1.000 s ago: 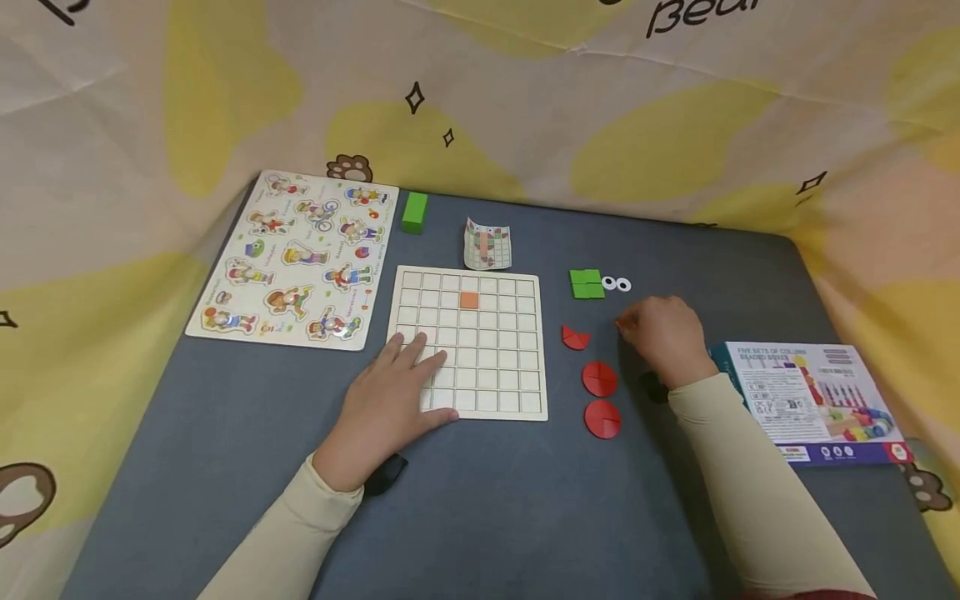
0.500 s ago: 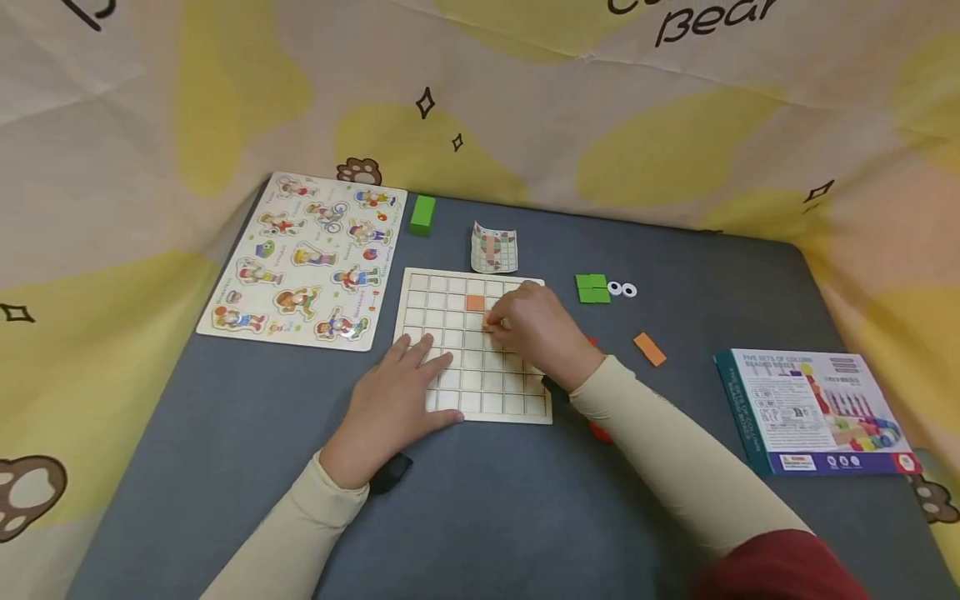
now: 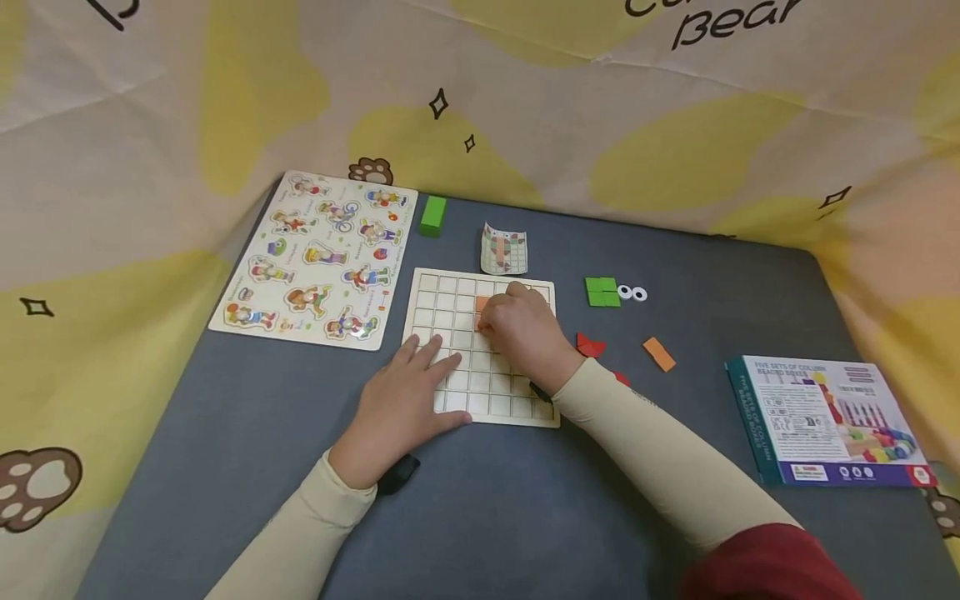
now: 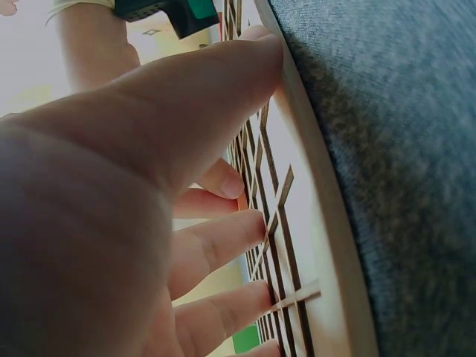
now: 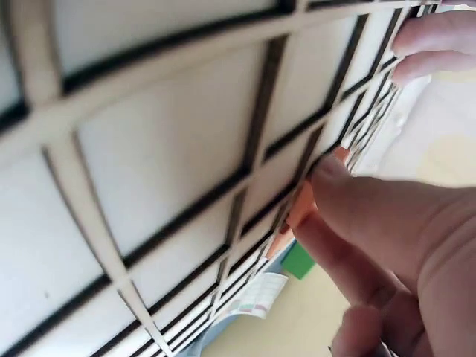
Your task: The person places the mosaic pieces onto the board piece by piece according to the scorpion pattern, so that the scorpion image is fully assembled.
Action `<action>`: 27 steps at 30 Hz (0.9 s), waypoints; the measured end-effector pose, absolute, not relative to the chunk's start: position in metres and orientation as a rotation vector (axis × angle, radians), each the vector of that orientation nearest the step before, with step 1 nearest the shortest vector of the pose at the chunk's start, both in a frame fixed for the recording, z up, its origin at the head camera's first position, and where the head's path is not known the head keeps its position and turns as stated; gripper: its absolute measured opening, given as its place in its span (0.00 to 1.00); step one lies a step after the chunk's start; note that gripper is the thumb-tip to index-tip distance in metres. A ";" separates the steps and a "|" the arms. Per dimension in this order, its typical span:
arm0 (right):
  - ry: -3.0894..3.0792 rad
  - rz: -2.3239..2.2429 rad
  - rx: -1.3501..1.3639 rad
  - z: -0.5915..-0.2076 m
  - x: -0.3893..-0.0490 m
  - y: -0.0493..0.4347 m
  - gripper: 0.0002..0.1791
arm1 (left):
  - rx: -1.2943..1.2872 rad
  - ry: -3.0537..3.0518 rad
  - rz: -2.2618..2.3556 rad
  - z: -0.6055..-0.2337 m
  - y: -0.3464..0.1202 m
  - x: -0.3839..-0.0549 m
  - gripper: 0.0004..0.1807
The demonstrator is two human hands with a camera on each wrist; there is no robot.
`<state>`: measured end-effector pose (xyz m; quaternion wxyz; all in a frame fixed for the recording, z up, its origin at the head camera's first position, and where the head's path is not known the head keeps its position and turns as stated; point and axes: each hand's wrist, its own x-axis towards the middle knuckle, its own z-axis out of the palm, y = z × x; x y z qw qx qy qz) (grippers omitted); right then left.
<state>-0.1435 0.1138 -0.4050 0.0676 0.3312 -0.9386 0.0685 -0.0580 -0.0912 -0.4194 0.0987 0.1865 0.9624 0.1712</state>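
My right hand (image 3: pixel 528 337) is over the upper middle of a pale wooden grid board (image 3: pixel 491 383). In the right wrist view, its thumb and a finger pinch an orange square tile (image 5: pixel 301 204) at the grid. A second orange tile (image 3: pixel 481 303) lies in a cell just beyond, partly covered by the hand. My left hand (image 3: pixel 401 408) rests spread on the board's left front part, fingertips on the grid and thumb at the near edge. Whether the pinched tile is fully seated in its cell cannot be told.
Right of the board lie red pieces (image 3: pixel 590 345), partly hidden by the right arm, an orange piece (image 3: pixel 659 354), green squares (image 3: pixel 602 292) and white eye discs (image 3: pixel 632 292). A pattern card (image 3: pixel 503 250), green block (image 3: pixel 432 217), picture puzzle (image 3: pixel 300 275) and printed box (image 3: pixel 832 421) stand around.
From beside the red pieces, my right hand has moved left onto the board with an orange tile, uncovering the orange piece on the table. The left hand has stayed on the board.
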 end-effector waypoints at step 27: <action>-3.062 0.222 0.499 -0.380 -0.165 0.214 0.15 | 0.547 2.841 0.511 -0.418 -0.089 -0.057 0.46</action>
